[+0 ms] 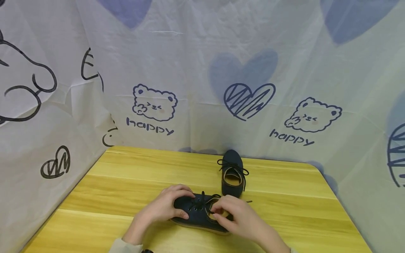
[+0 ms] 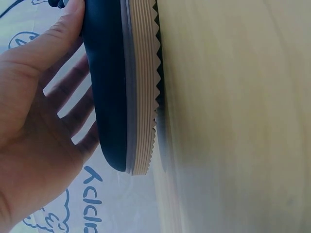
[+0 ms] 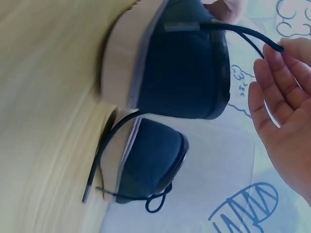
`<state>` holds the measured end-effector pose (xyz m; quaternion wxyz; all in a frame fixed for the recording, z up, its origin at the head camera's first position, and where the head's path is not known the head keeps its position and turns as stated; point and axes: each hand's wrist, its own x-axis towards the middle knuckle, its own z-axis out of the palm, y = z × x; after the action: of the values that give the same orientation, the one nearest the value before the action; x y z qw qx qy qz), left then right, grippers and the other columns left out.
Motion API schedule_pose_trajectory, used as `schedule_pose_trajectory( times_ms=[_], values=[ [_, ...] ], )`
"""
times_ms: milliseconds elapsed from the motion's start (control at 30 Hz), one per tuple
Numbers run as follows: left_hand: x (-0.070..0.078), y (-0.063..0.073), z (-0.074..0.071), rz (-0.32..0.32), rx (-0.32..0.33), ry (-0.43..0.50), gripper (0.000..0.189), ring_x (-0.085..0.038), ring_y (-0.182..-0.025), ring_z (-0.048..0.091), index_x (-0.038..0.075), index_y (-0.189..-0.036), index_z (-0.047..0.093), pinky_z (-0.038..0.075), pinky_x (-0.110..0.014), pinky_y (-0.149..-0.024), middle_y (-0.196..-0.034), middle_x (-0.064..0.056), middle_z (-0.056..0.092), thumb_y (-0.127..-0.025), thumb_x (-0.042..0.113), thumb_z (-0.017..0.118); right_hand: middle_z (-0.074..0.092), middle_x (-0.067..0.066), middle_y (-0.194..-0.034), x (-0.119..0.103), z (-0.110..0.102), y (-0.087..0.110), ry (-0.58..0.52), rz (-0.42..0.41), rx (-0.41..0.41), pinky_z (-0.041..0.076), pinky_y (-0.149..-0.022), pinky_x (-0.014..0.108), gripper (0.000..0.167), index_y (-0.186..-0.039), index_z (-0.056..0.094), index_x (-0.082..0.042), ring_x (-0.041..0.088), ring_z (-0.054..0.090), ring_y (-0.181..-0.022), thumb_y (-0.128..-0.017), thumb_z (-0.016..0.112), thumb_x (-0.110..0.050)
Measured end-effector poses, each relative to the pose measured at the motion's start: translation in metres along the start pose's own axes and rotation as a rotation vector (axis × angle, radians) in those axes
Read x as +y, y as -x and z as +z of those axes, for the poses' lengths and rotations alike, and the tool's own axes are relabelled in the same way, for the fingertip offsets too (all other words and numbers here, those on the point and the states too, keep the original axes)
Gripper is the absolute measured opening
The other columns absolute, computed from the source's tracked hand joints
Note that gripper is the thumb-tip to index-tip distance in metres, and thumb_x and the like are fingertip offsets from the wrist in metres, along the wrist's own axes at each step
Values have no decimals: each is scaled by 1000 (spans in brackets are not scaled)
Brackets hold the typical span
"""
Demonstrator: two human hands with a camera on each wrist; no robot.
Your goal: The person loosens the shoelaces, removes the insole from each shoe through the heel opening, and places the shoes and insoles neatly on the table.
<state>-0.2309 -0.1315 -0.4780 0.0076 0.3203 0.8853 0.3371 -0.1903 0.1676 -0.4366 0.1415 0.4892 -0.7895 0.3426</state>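
A dark navy lace-up shoe (image 1: 200,218) with a tan ridged sole lies sideways on the table, toe to the left. My left hand (image 1: 164,206) holds its toe end, thumb on the near side and fingers round the far side; the left wrist view has that hand (image 2: 43,97) beside the sole. Over the shoe's opening, my right hand (image 1: 240,218) pinches a black shoelace (image 3: 245,30) between thumb and fingertip. That lace is drawn up over the heel end in the right wrist view. Another lace end (image 3: 99,155) hangs down behind the heel.
A matching shoe (image 1: 232,157), its laces tied in a bow, stands just behind, toe toward the back. The yellow wood-grain table (image 1: 133,175) ends at a white printed cloth (image 1: 196,70) hanging at the back and sides.
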Motion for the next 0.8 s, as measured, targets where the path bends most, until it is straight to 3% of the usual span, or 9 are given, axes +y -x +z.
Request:
schedule_pose_trajectory(
  times_ms=[167,400,700,800],
  values=[
    [0,0,0,-8,-9,-7,54,-30,-133,53,29,-130,70,35,-65,-111,-138,6,60,-80,35,90,66,-11,-97,-3,-4,17,43,-3,-51,54,-71,20,14,-107,71,-18,0,60,-82,-96,74,-10],
    [0,0,0,-16,-13,12,55,-33,-135,51,27,-130,70,33,-66,-111,-139,4,60,-80,33,91,63,-19,-102,-4,-10,39,61,152,-182,53,-77,20,6,-106,72,-27,-1,58,-88,-101,71,-23],
    [1,0,-1,-14,-13,4,55,-34,-135,51,28,-130,70,33,-66,-111,-140,5,60,-80,35,90,63,-16,-102,7,-16,65,46,199,-307,53,-76,22,11,-106,73,-26,-3,57,-89,-99,72,-17],
    [0,0,0,-17,-18,9,55,-34,-136,50,28,-131,70,33,-67,-111,-140,4,59,-80,35,90,61,-16,-98,14,-15,71,62,165,-334,50,-72,17,8,-104,74,-24,-4,54,-84,-100,72,-18]
  ],
)
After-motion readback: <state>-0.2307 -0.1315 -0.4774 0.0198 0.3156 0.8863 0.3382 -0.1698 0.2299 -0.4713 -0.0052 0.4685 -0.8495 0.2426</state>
